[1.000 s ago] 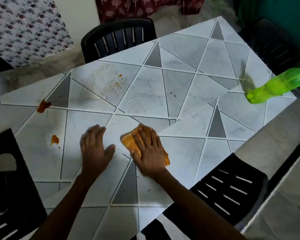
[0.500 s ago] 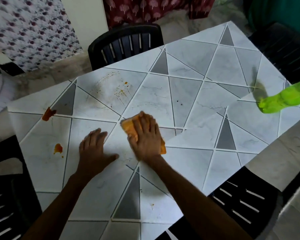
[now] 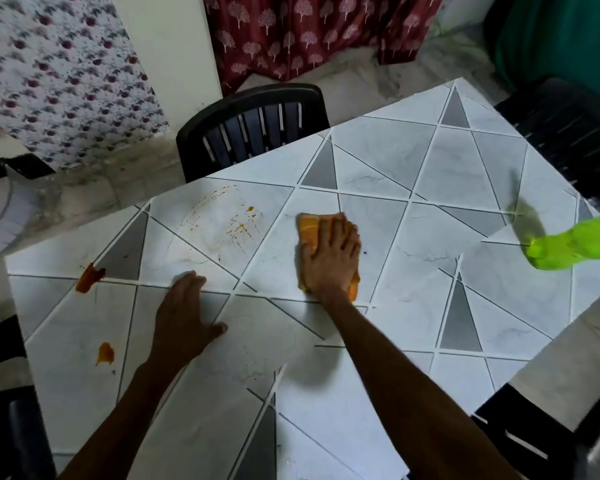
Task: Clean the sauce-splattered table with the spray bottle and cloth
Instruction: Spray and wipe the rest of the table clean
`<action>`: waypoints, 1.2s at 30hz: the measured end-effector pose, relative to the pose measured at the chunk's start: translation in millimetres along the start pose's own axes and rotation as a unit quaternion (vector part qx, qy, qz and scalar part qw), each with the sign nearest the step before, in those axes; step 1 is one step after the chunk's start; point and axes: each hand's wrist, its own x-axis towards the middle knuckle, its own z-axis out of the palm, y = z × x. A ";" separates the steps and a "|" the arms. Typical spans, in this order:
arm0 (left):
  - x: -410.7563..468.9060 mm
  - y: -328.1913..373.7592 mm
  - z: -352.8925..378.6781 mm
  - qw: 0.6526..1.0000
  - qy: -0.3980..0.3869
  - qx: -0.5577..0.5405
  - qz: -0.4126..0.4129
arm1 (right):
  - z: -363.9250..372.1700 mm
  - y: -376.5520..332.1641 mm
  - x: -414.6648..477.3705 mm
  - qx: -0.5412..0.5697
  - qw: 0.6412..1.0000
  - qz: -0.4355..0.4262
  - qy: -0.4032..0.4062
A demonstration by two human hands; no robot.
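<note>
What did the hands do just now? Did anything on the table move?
The right hand pushed the orange cloth away from the person across the table, so it is now beside the sauce splatter. It still presses on the cloth. The left hand stayed flat on the table. The sauce blob at the edge, the nearer sauce blob and the green spray bottle did not move.

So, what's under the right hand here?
An orange cloth, pressed flat on the table by the right hand. Whether sauce lies beneath the cloth is hidden.
</note>
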 end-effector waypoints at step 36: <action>9.7 -32.1 -27.4 0.995 0.036 -0.008 -0.097 | 18.0 -148.7 93.2 -0.017 0.987 -0.151 -0.051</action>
